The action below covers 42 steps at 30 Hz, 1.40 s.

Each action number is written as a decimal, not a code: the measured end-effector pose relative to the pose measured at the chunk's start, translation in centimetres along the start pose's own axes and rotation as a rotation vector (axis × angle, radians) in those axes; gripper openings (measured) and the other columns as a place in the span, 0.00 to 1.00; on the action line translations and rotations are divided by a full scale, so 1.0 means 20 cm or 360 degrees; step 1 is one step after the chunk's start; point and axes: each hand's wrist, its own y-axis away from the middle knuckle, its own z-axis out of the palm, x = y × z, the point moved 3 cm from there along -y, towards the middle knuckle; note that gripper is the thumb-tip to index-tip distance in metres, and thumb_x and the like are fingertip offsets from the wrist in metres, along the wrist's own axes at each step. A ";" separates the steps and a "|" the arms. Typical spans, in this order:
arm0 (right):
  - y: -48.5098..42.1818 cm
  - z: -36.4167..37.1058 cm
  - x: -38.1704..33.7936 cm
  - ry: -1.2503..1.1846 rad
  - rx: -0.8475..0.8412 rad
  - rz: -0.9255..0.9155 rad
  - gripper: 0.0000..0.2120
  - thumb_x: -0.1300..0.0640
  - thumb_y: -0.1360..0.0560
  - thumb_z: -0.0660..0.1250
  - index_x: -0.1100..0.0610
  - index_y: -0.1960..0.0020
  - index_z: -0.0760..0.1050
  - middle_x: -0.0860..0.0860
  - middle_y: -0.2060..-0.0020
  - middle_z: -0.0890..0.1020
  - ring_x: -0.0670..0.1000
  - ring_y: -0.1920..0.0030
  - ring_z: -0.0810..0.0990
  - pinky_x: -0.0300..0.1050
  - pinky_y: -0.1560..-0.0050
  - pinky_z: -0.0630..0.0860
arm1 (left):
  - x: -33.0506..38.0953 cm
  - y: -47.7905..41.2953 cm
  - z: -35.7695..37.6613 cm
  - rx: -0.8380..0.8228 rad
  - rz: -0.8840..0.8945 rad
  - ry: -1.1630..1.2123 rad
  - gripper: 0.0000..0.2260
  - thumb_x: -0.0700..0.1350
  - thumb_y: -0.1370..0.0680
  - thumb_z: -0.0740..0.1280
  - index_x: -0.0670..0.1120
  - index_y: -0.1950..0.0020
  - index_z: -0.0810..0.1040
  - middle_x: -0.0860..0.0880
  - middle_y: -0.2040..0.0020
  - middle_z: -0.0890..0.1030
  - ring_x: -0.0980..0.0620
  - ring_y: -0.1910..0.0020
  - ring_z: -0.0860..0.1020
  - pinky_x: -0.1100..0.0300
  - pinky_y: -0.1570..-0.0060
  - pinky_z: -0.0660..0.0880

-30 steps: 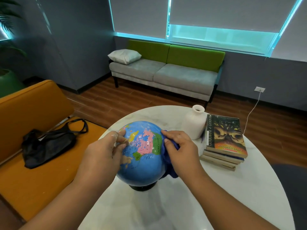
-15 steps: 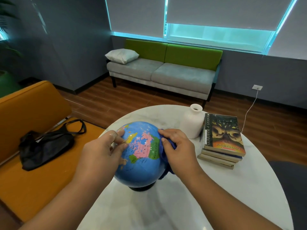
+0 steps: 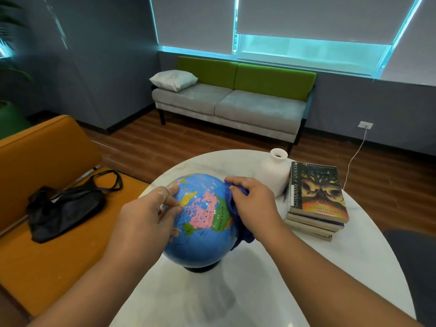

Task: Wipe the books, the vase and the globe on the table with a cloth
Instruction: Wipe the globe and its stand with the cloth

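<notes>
Globe [image 3: 200, 232] judged slick, spin-prone: my left hand [image 3: 144, 215] pressed fingertips on its left side, right hand [image 3: 254, 208] pinched cloth [image 3: 245, 236].

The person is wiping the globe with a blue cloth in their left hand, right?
Not quite. The blue cloth is in the right hand, pressed on the globe; the left hand only rests on it. The head view shows this.

Dim room, cyan window [image 3: 306, 51] glow, wide-angle edge bending, sharp centre
</notes>
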 end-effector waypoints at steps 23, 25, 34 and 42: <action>0.03 0.02 -0.20 0.0318 -0.0237 -0.0357 0.13 0.60 0.23 0.64 0.49 0.43 0.82 0.41 0.50 0.77 0.37 0.50 0.72 0.20 0.47 0.64 | 0.02 0.01 -0.01 0.0037 0.0229 -0.0379 0.10 0.39 0.25 0.71 0.49 0.63 0.74 0.63 0.45 0.78 0.70 0.61 0.78 0.73 0.69 0.75; 0.05 0.02 -0.20 0.0421 -0.0275 -0.0495 0.13 0.60 0.24 0.65 0.50 0.43 0.82 0.41 0.49 0.77 0.37 0.48 0.73 0.23 0.44 0.65 | 0.01 0.02 -0.01 0.0036 0.0228 -0.0390 0.09 0.39 0.25 0.71 0.49 0.62 0.75 0.63 0.45 0.78 0.72 0.62 0.77 0.75 0.69 0.74; 0.09 0.06 -0.23 0.0669 -0.0313 -0.0765 0.13 0.60 0.24 0.65 0.52 0.41 0.81 0.46 0.45 0.79 0.48 0.42 0.72 0.35 0.40 0.66 | 0.01 0.01 -0.01 0.0058 0.0265 -0.0466 0.12 0.40 0.25 0.71 0.52 0.64 0.73 0.57 0.41 0.81 0.52 0.55 0.82 0.72 0.70 0.75; 0.05 0.04 -0.21 0.0697 -0.0207 -0.0645 0.14 0.59 0.23 0.63 0.52 0.38 0.79 0.47 0.43 0.77 0.47 0.39 0.71 0.41 0.34 0.67 | 0.01 0.01 -0.02 0.0080 0.0272 -0.0546 0.11 0.41 0.25 0.71 0.52 0.63 0.73 0.60 0.41 0.79 0.54 0.64 0.81 0.73 0.71 0.73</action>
